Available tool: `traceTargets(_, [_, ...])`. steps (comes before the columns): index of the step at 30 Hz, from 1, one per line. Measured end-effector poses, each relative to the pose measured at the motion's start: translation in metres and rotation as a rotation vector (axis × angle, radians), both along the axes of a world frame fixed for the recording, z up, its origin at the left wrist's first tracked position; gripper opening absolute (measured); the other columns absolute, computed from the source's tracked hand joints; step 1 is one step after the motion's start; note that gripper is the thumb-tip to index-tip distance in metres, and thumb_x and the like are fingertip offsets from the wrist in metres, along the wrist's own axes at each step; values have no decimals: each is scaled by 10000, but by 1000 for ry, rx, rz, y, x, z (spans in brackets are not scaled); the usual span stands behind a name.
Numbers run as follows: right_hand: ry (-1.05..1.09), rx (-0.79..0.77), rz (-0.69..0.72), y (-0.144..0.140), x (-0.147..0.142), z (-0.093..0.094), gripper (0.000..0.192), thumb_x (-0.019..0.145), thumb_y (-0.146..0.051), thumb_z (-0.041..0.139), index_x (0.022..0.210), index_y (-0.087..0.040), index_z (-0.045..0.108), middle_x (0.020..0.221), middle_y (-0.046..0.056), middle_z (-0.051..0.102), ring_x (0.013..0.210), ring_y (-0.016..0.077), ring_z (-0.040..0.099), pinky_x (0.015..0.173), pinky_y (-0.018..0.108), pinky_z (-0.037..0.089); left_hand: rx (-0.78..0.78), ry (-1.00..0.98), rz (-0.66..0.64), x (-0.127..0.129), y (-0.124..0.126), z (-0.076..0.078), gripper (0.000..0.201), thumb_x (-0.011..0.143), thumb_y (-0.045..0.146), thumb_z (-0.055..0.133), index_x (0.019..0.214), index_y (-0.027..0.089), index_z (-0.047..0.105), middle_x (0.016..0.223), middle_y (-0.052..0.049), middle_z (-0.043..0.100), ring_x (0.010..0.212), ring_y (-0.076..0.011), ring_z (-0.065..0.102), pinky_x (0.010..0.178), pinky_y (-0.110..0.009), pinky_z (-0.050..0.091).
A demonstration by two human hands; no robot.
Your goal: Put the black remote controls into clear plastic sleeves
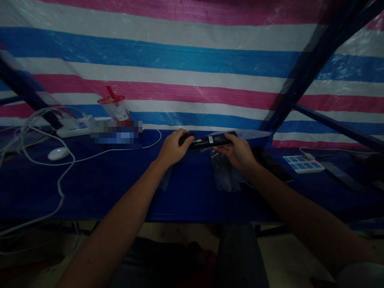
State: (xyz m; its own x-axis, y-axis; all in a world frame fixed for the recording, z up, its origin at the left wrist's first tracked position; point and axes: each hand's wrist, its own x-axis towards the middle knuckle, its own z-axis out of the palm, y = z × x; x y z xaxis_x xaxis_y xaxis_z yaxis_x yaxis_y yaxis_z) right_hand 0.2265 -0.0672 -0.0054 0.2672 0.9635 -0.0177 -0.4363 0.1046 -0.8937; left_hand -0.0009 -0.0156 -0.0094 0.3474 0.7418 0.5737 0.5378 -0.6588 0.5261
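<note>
Both my hands hold a long black remote control (210, 140) level above the dark blue table (126, 188). My left hand (174, 149) grips its left end. My right hand (235, 152) holds its right half, together with a clear plastic bag (246, 135) that sticks out to the right behind it. A second black remote (223, 172) in a clear bag lies on the table just under my right hand.
A white mouse (58, 153) and loose white cables (45, 140) lie at the left, with a white power strip (75, 126) and a plastic cup with a red lid (115, 107) behind. Another power strip (303, 164) and dark remotes (342, 176) lie at the right. Dark frame bars (315, 60) slant overhead.
</note>
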Motion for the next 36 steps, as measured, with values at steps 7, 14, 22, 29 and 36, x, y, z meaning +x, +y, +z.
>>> traceTargets(7, [12,9,3,0,-1,0,90,833,-240,694,842,-192,618,842,50,710,803,214,712,813,440,627,24,79,-94,0,-5,2,340,890,448,665,1161,243,659,1120,-78,680,1066,-238,610,975,-398,448])
traceTargets(14, [13,18,23,-2,-2,0,88,839,-238,687,856,-180,622,875,67,724,850,233,723,815,431,624,32,119,-106,-1,-3,-2,415,880,495,671,1220,257,662,1115,-74,668,1024,-233,616,940,-396,462])
traceTargets(22, [11,21,24,-2,-4,-1,101,841,-241,693,857,-169,623,873,70,717,840,235,722,818,441,623,46,144,-104,-1,-1,-5,425,859,480,703,1239,292,678,1080,-53,654,977,-224,615,900,-404,480])
traceTargets(29, [-1,26,53,-3,-4,-3,112,839,-256,711,862,-181,630,879,71,725,839,233,721,801,431,636,9,152,-122,0,-3,-5,415,859,462,703,1243,307,688,1005,-43,604,904,-205,603,858,-390,489])
traceTargets(36, [4,32,46,-2,-4,-3,117,841,-250,696,889,-195,604,902,68,729,875,232,724,828,438,633,-101,-51,-145,10,-1,-9,438,808,396,767,1223,271,708,1132,-83,629,1121,-260,568,976,-429,485])
